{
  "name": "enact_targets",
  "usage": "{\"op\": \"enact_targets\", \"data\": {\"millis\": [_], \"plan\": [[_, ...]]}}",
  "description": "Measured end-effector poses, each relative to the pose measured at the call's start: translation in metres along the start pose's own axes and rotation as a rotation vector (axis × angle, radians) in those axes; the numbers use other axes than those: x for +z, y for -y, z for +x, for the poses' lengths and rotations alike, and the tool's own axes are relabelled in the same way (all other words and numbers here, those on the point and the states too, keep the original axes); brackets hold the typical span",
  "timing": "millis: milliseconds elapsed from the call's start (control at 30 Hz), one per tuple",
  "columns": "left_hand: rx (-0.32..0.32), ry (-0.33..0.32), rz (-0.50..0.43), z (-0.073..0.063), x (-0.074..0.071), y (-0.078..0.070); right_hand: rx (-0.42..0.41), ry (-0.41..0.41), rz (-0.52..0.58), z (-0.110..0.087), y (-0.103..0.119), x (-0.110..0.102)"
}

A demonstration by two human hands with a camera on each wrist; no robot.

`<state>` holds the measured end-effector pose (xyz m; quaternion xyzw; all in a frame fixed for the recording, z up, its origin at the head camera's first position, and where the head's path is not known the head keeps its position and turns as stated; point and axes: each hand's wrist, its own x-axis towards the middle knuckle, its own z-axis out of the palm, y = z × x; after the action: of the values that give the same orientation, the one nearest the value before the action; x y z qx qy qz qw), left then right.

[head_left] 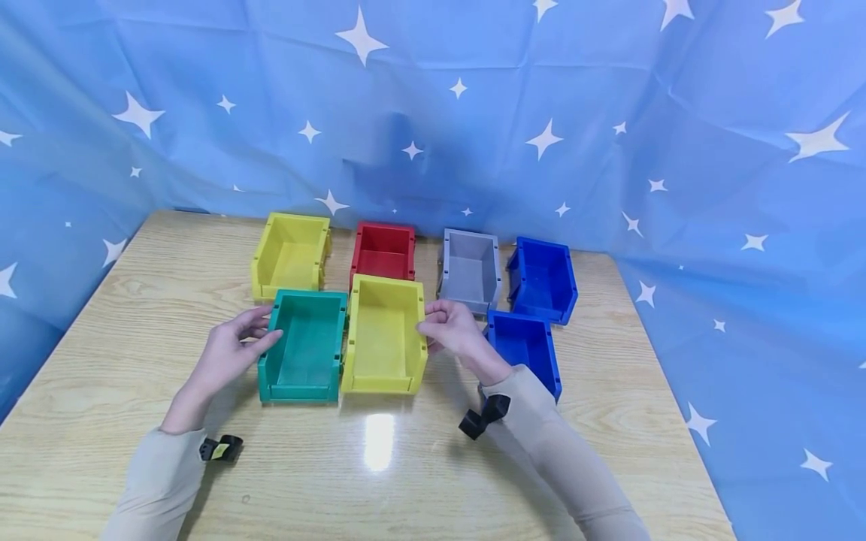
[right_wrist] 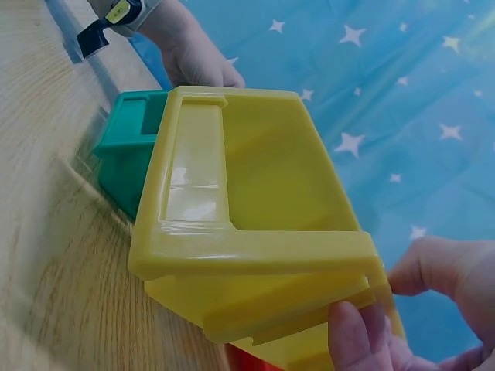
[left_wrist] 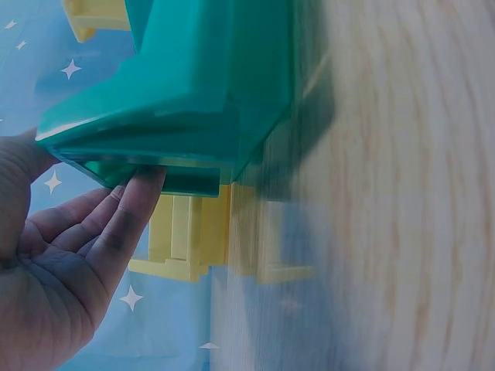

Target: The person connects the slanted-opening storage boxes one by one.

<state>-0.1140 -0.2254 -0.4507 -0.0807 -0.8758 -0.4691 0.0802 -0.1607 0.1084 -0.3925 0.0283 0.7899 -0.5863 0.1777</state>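
Side by side in the middle of the head view are a green storage bin [head_left: 307, 346] and a yellow storage bin [head_left: 384, 338], their neighbouring walls close together. My left hand [head_left: 237, 346] pinches the green bin's left side wall, thumb over the rim; in the left wrist view its fingers [left_wrist: 128, 224] reach under the outer lip. On the other side, my right hand [head_left: 460, 334] holds the yellow bin by its right wall. The right wrist view has those fingertips [right_wrist: 352, 332] under the side lip and the thumb [right_wrist: 421, 270] at the rim.
Behind stand another yellow bin [head_left: 287, 252], a red bin [head_left: 384, 252] partly covered by the front yellow one, a grey bin [head_left: 470, 267] and a blue bin [head_left: 543, 278]. A second blue bin [head_left: 521, 346] sits beside my right forearm. A starry blue cloth [head_left: 460, 150] hangs behind the wooden table [head_left: 325, 481].
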Motion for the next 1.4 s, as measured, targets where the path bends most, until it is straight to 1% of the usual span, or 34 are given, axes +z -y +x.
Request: {"op": "enact_targets", "data": {"millis": [267,500,600,700,800,933,1067,1200,1267,1300,1333,1400], "plan": [[-0.003,0.004,0.002,0.000,0.000,0.001,0.023,0.017,0.010,0.004,-0.001,0.002],[0.001,0.000,0.004,0.000,0.000,0.000,0.052,-0.005,-0.006,0.005,0.003,0.003],[0.000,0.000,-0.004,0.000,0.000,-0.001,0.039,-0.001,-0.009,0.003,0.005,0.003],[0.001,-0.002,-0.007,0.000,0.000,-0.002,0.024,0.024,0.027,0.000,0.004,0.002],[0.004,-0.002,-0.006,0.000,0.000,-0.003,0.002,0.083,0.082,-0.001,0.002,-0.001],[0.014,-0.007,-0.003,0.000,0.001,-0.003,0.002,0.150,0.131,0.000,-0.004,-0.003],[0.018,-0.007,0.003,0.000,0.002,-0.002,0.029,0.151,0.148,0.001,-0.011,-0.002],[0.003,-0.006,0.012,0.000,0.002,-0.003,0.011,0.153,0.171,0.001,-0.015,-0.001],[-0.002,-0.008,0.013,0.000,0.001,-0.004,0.004,0.127,0.157,0.001,-0.015,0.000],[-0.004,-0.008,0.013,0.000,0.001,-0.005,-0.021,0.098,0.126,0.002,-0.015,0.000],[-0.005,-0.007,0.013,0.000,0.001,-0.006,-0.066,0.063,0.082,0.002,-0.014,0.000],[-0.005,-0.007,0.014,0.000,0.001,-0.007,-0.177,-0.018,-0.041,0.001,-0.013,0.001]]}}
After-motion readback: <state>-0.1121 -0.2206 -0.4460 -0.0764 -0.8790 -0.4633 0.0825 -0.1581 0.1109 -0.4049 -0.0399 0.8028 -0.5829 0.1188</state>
